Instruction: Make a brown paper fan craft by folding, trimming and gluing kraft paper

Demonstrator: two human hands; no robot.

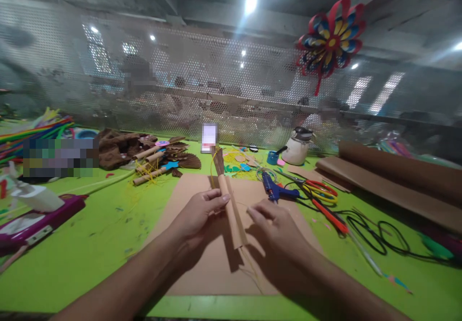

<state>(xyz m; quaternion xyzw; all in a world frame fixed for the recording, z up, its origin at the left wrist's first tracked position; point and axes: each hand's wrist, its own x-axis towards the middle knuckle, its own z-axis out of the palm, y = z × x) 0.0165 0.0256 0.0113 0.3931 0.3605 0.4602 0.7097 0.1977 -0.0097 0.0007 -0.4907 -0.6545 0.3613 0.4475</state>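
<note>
My left hand [202,212] is closed around a light brown paper tube [233,217], its thumb lying along the front. Pleated dark brown paper [218,162] sticks out of the tube's far end. Thin yellow string [211,171] loops beside that far end, and more string trails from the near end. Just right of the tube, my right hand [276,222] is closed in a pinch, apart from the tube. A faint thin strand runs to its fingertips and looks like the same string. Beneath both hands lies a flat brown board [187,282].
Right of the board lie a blue glue gun [277,188], scissors [321,191], a red-handled tool [332,217] and a black cable [375,244]. Finished-looking tubes [147,169] rest back left. A purple power strip [46,224] sits left; a white jug [296,147] stands behind.
</note>
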